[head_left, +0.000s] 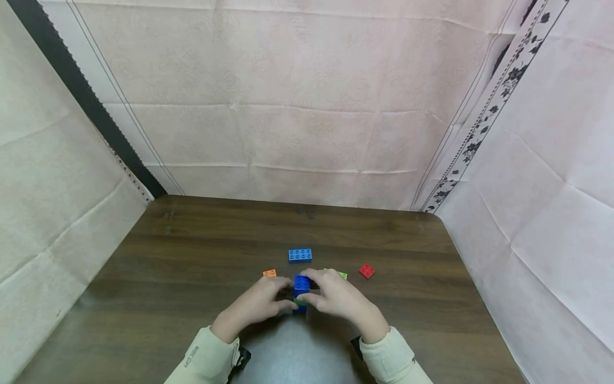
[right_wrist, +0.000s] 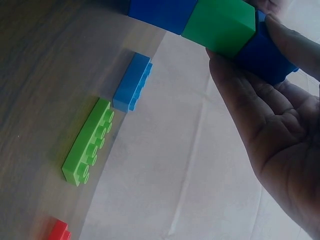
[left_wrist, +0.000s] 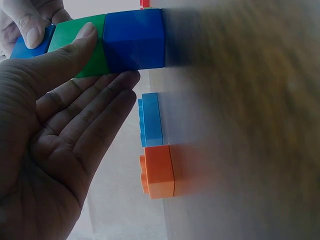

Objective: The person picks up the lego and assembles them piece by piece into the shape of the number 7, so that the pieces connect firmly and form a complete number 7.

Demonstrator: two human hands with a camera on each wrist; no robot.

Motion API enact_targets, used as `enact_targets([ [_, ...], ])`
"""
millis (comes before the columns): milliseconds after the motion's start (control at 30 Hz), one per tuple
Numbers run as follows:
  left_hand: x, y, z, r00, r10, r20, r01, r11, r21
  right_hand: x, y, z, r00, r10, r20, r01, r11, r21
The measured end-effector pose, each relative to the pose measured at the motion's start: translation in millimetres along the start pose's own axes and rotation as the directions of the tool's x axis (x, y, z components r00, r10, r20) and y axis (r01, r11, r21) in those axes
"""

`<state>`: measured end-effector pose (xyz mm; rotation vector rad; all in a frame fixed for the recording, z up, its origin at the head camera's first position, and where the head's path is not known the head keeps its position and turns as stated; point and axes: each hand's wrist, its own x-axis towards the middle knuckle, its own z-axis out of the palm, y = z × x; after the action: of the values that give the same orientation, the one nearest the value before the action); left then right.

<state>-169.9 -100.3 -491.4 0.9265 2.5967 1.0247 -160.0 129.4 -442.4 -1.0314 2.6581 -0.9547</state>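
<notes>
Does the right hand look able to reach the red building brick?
Probably yes: the right hand holds the top dark-blue building brick, but once freed, its rightward way to the red building brick looks open.

Head: is looking forward and down over the table (head_left: 192,250)
Wrists: are facing across it, close up
Brick stack (right_wrist: 220,25): all are sharing it

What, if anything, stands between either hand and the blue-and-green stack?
Nothing visible does: the left hand and right hand both touch the stack. The orange brick and lime brick lie beyond the hands, out of the way.
</notes>
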Motion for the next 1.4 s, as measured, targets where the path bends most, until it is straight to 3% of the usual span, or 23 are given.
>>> enact_targets([
  [833,2.4,0.4,-2.5,1.000,0.002,0.012,-0.001,1.000,-0.007,-1.6,0.9,2.4,1.000,0.016,0.001,-0.016,1.000,-0.008],
  [1133,3.0,-3.1,-1.9,0.999,0.041,-0.006,-0.041,0.998,-0.036,-1.2,2.0,1.2,1.000,0.007,-0.004,-0.007,1.000,-0.014],
  [1400,1.5,-3.7,-1.2,1.000,0.028,-0.014,-0.029,0.999,-0.031,0.0,3.4,0.3,1.000,0.002,0.001,-0.002,1.000,0.015],
])
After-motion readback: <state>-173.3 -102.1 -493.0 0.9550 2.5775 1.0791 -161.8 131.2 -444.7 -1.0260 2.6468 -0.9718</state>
